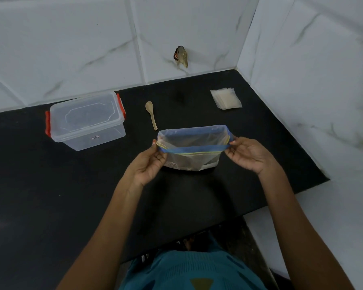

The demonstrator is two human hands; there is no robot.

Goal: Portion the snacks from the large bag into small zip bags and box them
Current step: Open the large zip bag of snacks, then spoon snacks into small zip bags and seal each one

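Clear plastic with a blue zip band and a thin yellow line along its mouth: the large zip bag point(192, 143) is standing on the black table point(50, 195), a little right of the middle, with its mouth spread wide. Something pale and grainy is lying in its bottom, but the plastic is blurring it too much to tell more. The left hand point(149, 164) is pinching the left end of the blue band between thumb and curled fingers. The right hand point(249, 153) is pinching the right end the same way, so both hands are gripping the bag and stretching its mouth between them.

To the left, well apart from the bag, a clear rectangular plastic box point(86, 122) with red side latches is sitting with its clear lid on, and a small label is showing on its front wall. Between the box and the bag, a small pale wooden spoon point(151, 114) is lying flat, its bowl pointing toward the wall and its handle end reaching near the bag's far rim. Near the table's back right corner, a fanned stack of small clear zip bags point(226, 99) is lying flat. White marble-patterned wall tiles point(71, 49) are rising behind and to the right, and a dark, ragged patch point(181, 56) is showing on the back wall. A teal knitted garment point(187, 273) is filling the bottom edge.
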